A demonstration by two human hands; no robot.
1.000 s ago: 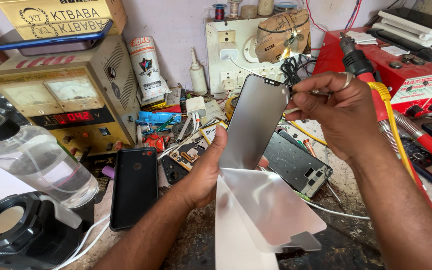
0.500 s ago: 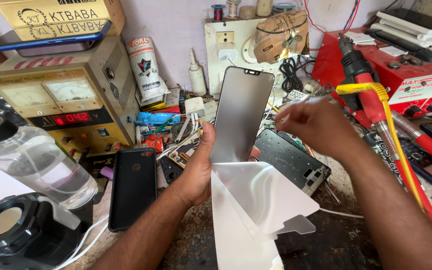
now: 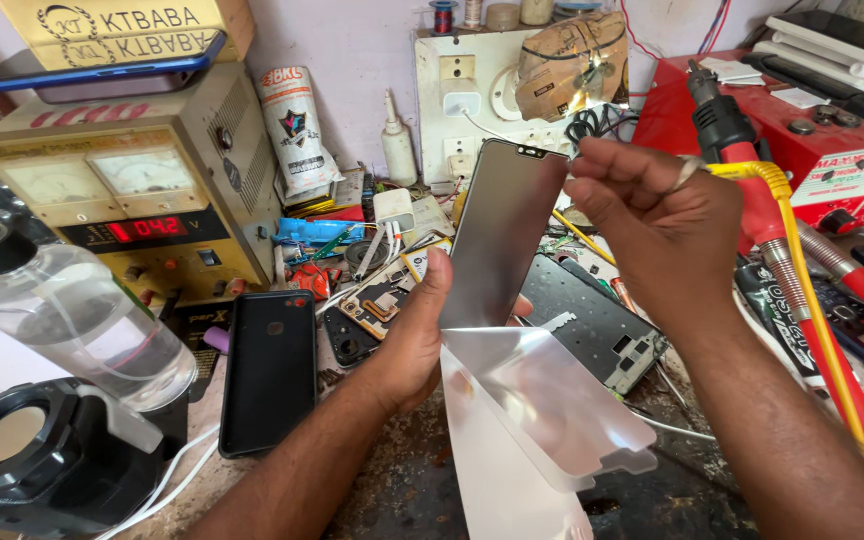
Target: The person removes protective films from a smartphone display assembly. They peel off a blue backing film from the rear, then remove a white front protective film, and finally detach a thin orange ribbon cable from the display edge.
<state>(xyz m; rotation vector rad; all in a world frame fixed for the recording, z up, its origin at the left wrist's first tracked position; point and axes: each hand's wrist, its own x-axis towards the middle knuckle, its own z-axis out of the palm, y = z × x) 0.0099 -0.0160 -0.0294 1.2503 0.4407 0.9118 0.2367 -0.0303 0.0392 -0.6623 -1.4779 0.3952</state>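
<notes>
Single head-worn view, looking down and forward, close over a cluttered workbench [image 3: 402,490], hands near

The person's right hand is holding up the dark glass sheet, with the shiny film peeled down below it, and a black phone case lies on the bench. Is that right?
Not quite. In the head view the left hand holds up the dark glass sheet; the right hand is raised beside its top edge. The rest is right: the shiny film hangs peeled below, and the black phone case lies on the bench.

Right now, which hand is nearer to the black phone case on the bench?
Left. The left hand holds the screen protector just beside the black phone case; the right hand is raised farther away.
</notes>
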